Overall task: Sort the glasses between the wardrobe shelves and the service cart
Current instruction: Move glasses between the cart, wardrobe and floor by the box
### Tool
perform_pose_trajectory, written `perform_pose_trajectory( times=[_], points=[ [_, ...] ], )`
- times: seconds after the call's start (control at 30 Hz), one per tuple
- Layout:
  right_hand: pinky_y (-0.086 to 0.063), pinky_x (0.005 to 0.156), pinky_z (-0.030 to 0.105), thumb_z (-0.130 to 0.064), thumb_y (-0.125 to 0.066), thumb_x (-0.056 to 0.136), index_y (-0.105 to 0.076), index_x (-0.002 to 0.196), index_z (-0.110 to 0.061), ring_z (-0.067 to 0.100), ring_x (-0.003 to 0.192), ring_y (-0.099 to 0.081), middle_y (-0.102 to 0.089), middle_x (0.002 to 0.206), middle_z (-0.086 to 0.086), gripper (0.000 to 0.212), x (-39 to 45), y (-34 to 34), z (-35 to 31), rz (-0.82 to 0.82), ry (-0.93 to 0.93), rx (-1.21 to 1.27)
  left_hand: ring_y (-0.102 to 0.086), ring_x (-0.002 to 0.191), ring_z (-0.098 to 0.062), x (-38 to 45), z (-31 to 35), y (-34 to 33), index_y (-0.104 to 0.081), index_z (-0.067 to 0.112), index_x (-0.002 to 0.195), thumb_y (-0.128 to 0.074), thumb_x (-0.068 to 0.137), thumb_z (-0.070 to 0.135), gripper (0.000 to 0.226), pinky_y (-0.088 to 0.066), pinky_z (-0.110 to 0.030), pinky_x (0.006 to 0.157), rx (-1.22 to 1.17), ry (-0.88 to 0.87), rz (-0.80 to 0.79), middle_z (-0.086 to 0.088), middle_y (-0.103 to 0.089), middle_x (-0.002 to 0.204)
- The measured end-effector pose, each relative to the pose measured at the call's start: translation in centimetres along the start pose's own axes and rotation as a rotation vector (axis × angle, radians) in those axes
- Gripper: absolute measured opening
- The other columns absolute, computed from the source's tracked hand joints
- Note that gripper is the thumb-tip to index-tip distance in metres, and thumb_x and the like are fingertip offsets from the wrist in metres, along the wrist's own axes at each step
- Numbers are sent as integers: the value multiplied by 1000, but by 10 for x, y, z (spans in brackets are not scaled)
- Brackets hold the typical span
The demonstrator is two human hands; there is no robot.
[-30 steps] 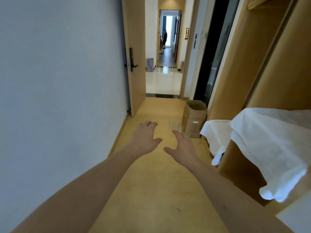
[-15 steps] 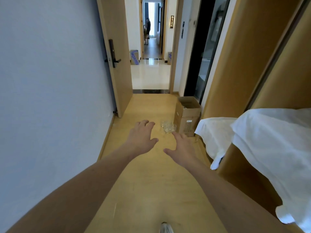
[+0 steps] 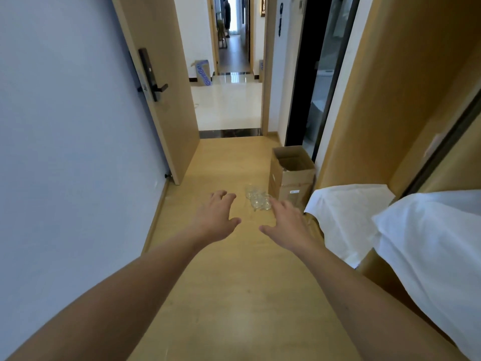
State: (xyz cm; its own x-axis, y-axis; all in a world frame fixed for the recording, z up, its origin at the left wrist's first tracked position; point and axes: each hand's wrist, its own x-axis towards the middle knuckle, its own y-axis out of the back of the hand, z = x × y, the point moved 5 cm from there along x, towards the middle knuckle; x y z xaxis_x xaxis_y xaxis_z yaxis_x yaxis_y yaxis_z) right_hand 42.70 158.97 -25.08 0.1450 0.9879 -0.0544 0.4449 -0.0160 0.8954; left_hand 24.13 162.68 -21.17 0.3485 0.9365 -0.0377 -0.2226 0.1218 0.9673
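I see both arms stretched out ahead over the wooden floor (image 3: 234, 295), palms down. My left hand (image 3: 216, 217) is spread with its grip released, fingers loosely bent, holding nothing. My right hand (image 3: 286, 225) is likewise released, fingers straight and pointing toward 12 o'clock, its fingertips near the glasses (image 3: 256, 200) but I cannot tell whether they touch.

The glasses sit in a small clear cluster on the floor at about 1 o'clock from my hands, just beside an open cardboard box (image 3: 291, 175), which stands at their 2 o'clock against the wardrobe (image 3: 377, 100) side. White cloths (image 3: 351, 217) drape over wardrobe ledges at 3 o'clock, the nearer one hanging low close to my right forearm and narrowing the passage on that side.

At 10 o'clock a door (image 3: 161, 87) with a dark handle stands open against the wall (image 3: 65, 152). Past it, at 12 o'clock, pale tiles (image 3: 226, 105) lead into a corridor where another box (image 3: 203, 72) leans by the wall. A dark glass panel (image 3: 322, 74) rises at 1 o'clock behind the cardboard box.
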Motion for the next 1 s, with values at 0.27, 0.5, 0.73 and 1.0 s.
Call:
perform_pose_trajectory(
  times=[0.27, 0.5, 0.73, 1.0],
  points=[
    [-40, 111, 45, -52, -71, 88, -31, 155, -28, 30, 140, -38, -38, 154, 3, 81, 101, -18, 12, -57, -45, 26, -34, 141, -29, 113, -20, -15, -36, 19, 153, -63, 94, 46, 70, -31, -39, 113, -2, -5, -15, -7, -37, 157],
    [-41, 111, 44, -51, -73, 86, -35, 153, -28, 29, 137, -41, -43, 149, 4, 80, 225, -44, -2, -68, -80, 50, -33, 141, -29, 232, -67, -24, -36, 20, 152, -64, 93, 45, 71, -32, -39, 113, -48, -36, -18, -7, -37, 156],
    [-39, 110, 39, -47, -74, 85, -38, 153, -24, 31, 136, -43, -45, 148, 7, 80, 346, -55, -19, -109, -151, 62, -32, 141, -30, 359, -107, -15, -37, 18, 152, -64, 93, 43, 69, -33, -41, 114, -111, -77, -59, -10, -39, 154],
    [-36, 108, 37, -47, -75, 84, -38, 153, -22, 35, 134, -44, -44, 147, 10, 83, 441, -65, -13, -147, -247, 73, -33, 140, -32, 466, -135, -28, -37, 17, 152, -64, 93, 43, 70, -34, -42, 115, -115, -98, -136, -11, -39, 154]
  ],
)
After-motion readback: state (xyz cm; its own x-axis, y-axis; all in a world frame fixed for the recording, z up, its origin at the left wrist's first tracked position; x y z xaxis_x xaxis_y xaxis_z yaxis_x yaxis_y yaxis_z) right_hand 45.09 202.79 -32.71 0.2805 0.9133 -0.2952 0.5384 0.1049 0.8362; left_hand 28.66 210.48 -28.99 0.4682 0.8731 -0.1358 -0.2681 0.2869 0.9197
